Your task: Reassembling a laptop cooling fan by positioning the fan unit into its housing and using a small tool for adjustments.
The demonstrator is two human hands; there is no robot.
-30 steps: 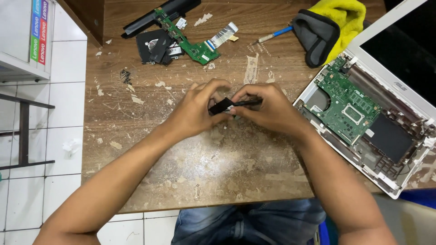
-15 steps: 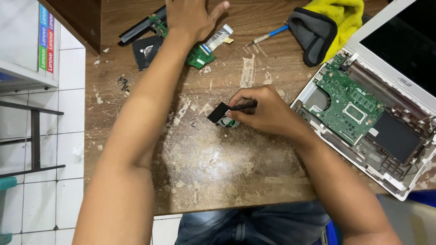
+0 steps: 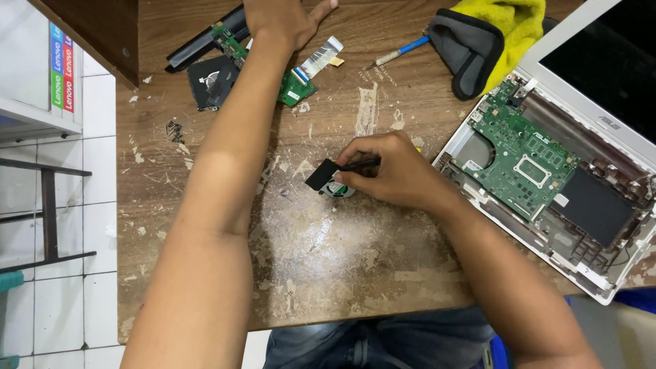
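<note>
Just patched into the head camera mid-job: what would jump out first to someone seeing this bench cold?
First the opened white laptop at the right edge of the scarred wooden table, its green mainboard bare. Mid-table, the right hand pinches a small black fan part against the wood. The left hand stretches to the far edge, over a loose green circuit board, with a yellow cloth at the top right.

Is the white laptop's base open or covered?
Open. The white laptop has no cover over its base: its green circuit board and a dark flat panel lie exposed.
</note>
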